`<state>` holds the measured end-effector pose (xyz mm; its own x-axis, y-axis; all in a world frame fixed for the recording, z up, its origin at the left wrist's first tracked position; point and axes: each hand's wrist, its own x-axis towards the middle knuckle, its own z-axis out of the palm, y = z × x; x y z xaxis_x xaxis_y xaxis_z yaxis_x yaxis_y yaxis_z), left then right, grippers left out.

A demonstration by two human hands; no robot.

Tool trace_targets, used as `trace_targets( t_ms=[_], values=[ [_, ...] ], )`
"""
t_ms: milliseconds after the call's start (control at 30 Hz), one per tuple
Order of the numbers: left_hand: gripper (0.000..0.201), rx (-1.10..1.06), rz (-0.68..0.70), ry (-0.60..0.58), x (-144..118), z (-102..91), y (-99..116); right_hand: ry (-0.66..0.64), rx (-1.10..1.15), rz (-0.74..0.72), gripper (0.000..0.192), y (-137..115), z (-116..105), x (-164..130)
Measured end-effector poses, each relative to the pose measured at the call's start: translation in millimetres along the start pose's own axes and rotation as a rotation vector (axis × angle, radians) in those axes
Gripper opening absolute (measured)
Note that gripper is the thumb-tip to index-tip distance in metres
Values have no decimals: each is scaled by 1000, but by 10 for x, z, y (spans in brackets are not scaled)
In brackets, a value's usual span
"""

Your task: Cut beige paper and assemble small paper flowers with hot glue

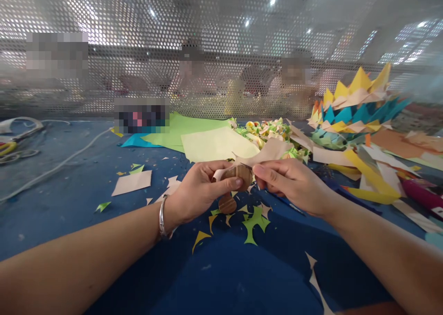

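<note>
My left hand (200,188), with a silver bracelet at the wrist, pinches a small brown wooden piece (238,174) with a round knob hanging below it (227,204). My right hand (294,183) meets it from the right, its fingers closed on a strip of beige paper (266,152) that lies against the wooden piece and flares up and to the right. Both hands hover just above the blue table (224,269). Green and yellow paper scraps (254,220) lie right below them.
Light green and yellow sheets (214,142) lie behind the hands. A heap of folded coloured paper (356,107) stands at the right, with yellow strips and a red tube (420,195). A beige sheet (131,182) and a white cable (58,165) lie left. A perforated screen (221,52) stands behind; people sit beyond it.
</note>
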<state>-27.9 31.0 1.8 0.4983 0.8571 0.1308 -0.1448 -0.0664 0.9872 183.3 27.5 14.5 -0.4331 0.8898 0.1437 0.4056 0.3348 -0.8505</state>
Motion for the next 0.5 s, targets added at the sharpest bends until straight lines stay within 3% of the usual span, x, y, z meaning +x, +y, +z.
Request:
trace_targets(
  t_ms=[167,500],
  values=[
    [9,38,43,-22,8,-6,16,5,-68,-24,49,-8,-10,6],
    [15,95,-20,-71,-10,-60,-9,-11,-230,-44,50,-73,-35,-6]
  ],
)
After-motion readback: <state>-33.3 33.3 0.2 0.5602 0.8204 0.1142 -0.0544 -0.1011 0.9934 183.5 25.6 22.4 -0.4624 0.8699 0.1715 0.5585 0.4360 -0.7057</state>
